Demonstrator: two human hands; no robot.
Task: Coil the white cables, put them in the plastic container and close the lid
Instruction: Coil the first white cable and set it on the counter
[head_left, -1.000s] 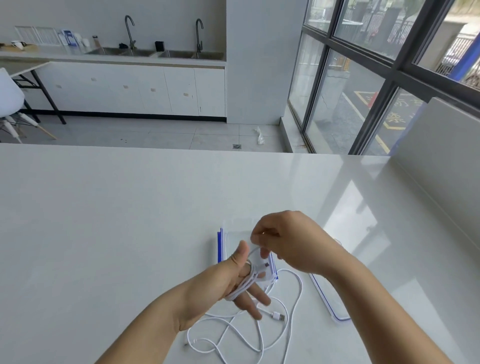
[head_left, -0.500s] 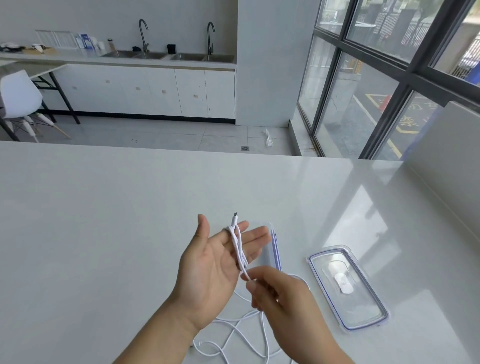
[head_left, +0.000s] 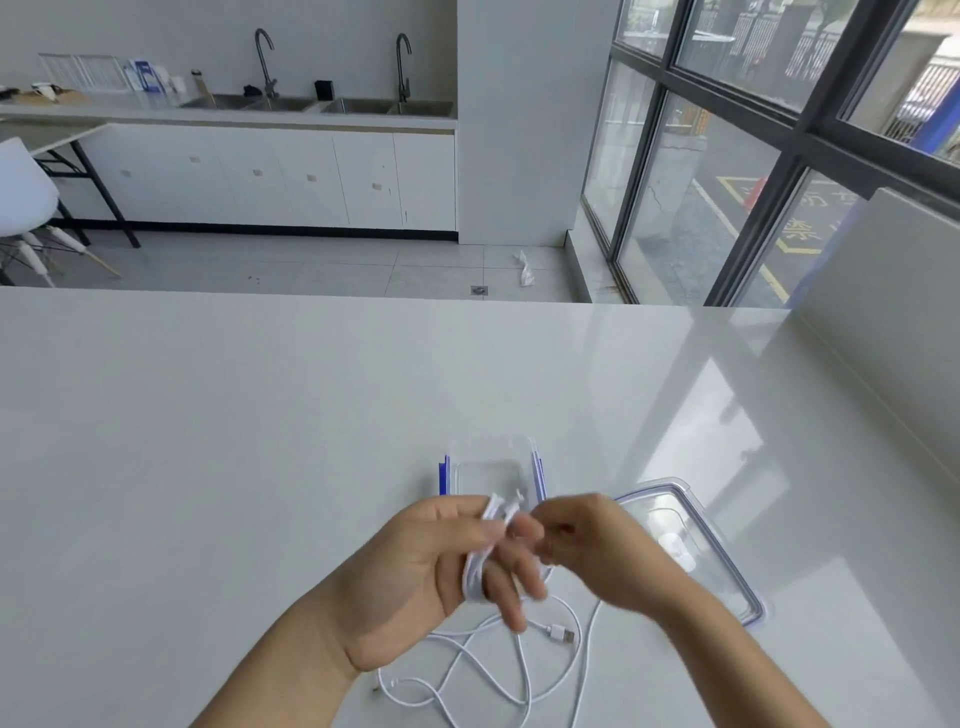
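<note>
A white cable (head_left: 480, 564) is looped in several turns round the fingers of my left hand (head_left: 426, 577), held above the table. My right hand (head_left: 592, 551) pinches the same cable just right of those fingers. The rest of the white cables (head_left: 493, 675) lie loose on the white table (head_left: 208, 441) below my hands, one USB plug (head_left: 561, 634) showing. The clear plastic container (head_left: 491, 467) with blue side clips stands open just beyond my hands. Its clear lid (head_left: 691, 540) lies flat to the right, partly behind my right hand.
The table's far edge (head_left: 311, 293) runs across the middle of the view, with floor beyond. A low white wall (head_left: 893, 312) borders the table on the right, under large windows. A kitchen counter with sinks (head_left: 311, 106) and a white chair (head_left: 23, 208) stand far off.
My right hand has come up from below my left palm to beside its fingertips, laying more cable round the fingers. My left hand has turned from palm-up to sideways.
</note>
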